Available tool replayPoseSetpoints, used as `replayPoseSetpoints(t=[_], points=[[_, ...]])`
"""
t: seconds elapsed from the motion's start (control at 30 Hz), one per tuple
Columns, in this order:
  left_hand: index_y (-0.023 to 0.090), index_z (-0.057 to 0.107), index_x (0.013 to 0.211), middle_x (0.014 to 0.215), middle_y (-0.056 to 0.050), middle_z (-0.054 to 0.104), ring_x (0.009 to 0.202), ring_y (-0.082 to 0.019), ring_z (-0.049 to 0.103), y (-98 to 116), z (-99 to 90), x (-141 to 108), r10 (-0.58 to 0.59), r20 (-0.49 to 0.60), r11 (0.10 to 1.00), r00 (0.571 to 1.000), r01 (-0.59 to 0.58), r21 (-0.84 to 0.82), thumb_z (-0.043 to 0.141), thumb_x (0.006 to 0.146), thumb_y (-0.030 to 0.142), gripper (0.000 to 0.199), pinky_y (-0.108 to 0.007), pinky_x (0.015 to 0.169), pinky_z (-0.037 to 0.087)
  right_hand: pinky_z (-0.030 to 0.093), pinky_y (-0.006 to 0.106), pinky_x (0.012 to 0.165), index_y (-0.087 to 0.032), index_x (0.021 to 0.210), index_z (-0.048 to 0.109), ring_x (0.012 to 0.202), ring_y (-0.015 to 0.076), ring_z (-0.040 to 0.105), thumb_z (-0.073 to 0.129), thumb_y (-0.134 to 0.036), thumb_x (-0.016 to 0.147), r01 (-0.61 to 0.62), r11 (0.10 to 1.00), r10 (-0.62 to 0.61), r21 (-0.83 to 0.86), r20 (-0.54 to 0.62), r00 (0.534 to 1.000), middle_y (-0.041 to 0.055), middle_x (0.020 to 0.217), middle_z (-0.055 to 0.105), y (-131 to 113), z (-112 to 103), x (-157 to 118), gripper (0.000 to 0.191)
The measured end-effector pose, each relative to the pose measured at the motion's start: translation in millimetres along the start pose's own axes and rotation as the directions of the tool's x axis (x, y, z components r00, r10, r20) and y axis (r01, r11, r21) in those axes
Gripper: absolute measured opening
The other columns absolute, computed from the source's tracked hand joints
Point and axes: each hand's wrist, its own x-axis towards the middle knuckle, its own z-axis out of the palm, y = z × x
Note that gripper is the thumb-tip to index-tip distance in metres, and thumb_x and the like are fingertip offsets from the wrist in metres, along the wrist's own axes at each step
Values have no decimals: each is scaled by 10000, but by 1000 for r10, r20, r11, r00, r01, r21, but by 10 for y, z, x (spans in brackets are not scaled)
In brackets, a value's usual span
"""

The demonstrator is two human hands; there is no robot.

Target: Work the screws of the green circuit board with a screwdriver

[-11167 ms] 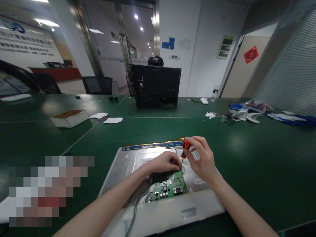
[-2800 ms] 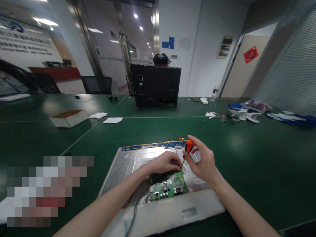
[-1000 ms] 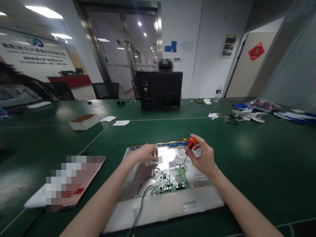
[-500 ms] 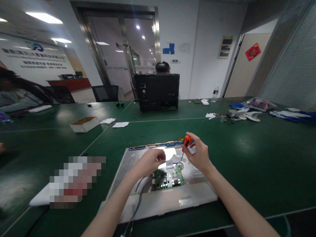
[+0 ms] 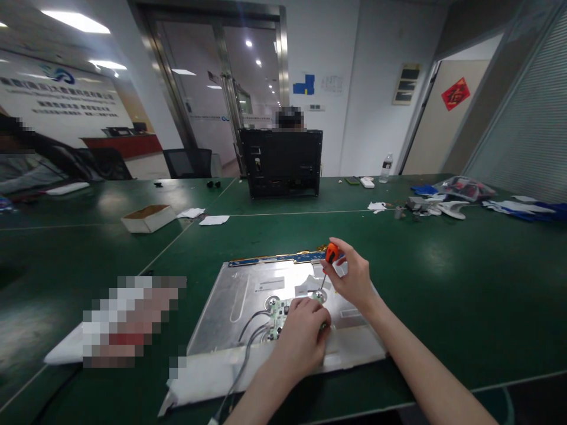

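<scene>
My right hand (image 5: 354,277) pinches the orange and black handle of a screwdriver (image 5: 332,254) with fingers and thumb. Its thin shaft slants down to a round metal fixing at the upper right corner of the green circuit board (image 5: 275,313). Across that board lies my left hand (image 5: 308,330), its fingers bent over the board and hiding most of it. Underneath is a silver metal display panel (image 5: 217,313) lying flat, with a blue strip board (image 5: 261,260) along its far edge. Dark cables (image 5: 248,354) run from the board's left side toward me.
A black monitor (image 5: 283,162) stands across the green table, with a person partly visible behind it. An open cardboard box (image 5: 149,219) and papers (image 5: 214,220) lie to the left. At the right are a water bottle (image 5: 386,167), gloves and a plastic bag (image 5: 465,186).
My left hand has moved right and down, from above the panel onto the circuit board. My right hand keeps the screwdriver at the same corner. The view has shifted slightly.
</scene>
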Motion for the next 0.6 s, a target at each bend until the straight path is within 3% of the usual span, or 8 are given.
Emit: replayPoseSetpoints(t=[0.17, 0.6], points=[[202, 598, 782, 911, -54, 624, 931, -246, 541, -13, 45, -24, -25, -58, 998, 998, 29, 53, 547, 754, 86, 130, -419, 873, 356, 519, 258, 546, -197, 1190, 493, 584, 128, 591, 579, -300, 848, -4, 1000, 4, 3, 1, 1000, 51, 867, 673, -5, 2, -5, 367], [218, 605, 829, 952, -51, 612, 951, -250, 527, 25, 38, -97, 24, -119, 1000, 993, -23, 9, 563, 765, 110, 132, -433, 911, 346, 513, 243, 525, -200, 1186, 489, 577, 122, 583, 593, -270, 843, 29, 999, -29, 38, -4, 1000, 32, 827, 661, -35, -27, 15, 366]])
